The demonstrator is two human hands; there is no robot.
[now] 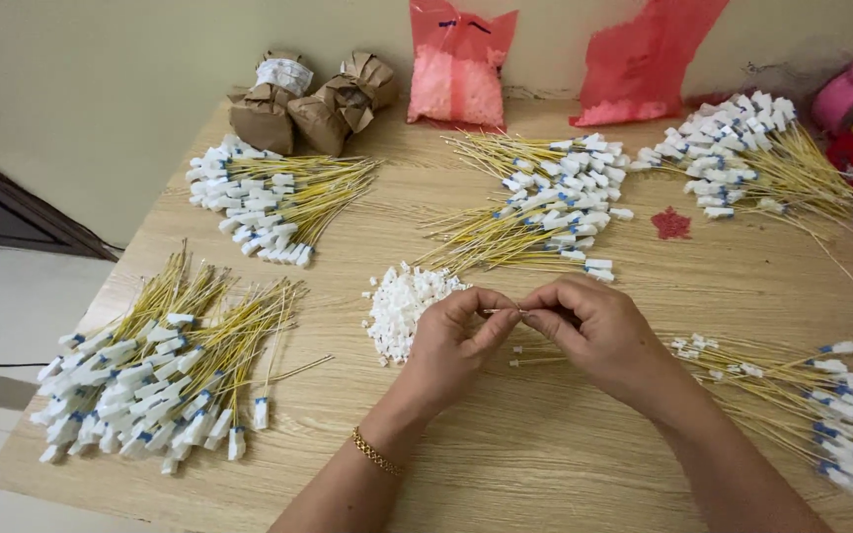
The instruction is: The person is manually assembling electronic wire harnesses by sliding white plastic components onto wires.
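1. Fingertips of the left hand [456, 341] and right hand [594, 331] meet, pinching a thin yellow cable [502, 312] between them above the wooden table [545, 444].
2. Both wrists angle inward; a gold bracelet [377, 454] circles the left.
3. Five heaps of yellow cables, one pile of white caps [402, 306] just beside the left hand.
4. Two pink bags [456, 69] and brown paper bundles [308, 99] line the far edge.

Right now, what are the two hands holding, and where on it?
Both hands pinch one thin yellow wire between thumb and fingertips: the left hand and the right hand meet at its end. Whether a small white cap is there too cannot be told.
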